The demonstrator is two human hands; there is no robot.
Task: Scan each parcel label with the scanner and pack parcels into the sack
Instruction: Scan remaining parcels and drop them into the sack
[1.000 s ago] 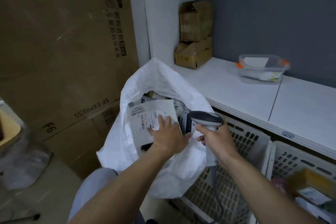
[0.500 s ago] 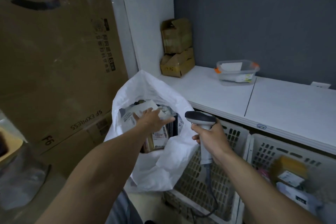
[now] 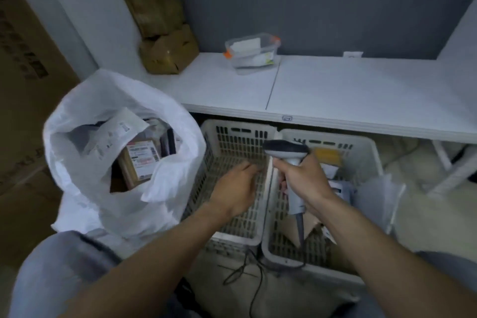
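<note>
Presently, scanner [image 3: 286,149] clasped in right grip [image 3: 303,181]; left grip [image 3: 237,186] loose, empty, over left basket [image 3: 233,123]. Parcels [image 3: 142,157] seen in sack [image 3: 77,100]; next parcel [image 3: 327,156] to be fetched from right basket [image 3: 369,162], label turned up.

Right of the sack [image 3: 77,100], my left hand [image 3: 236,186] is a blur and my right hand [image 3: 302,181] covers the scanner [image 3: 286,150] grip. The labels [image 3: 143,153] inside the sack blur past reading.

Dark grey wall [image 3: 322,0], white countertop [image 3: 361,90], 2 stacked cardboard boxes [image 3: 167,53] in the corner
</note>
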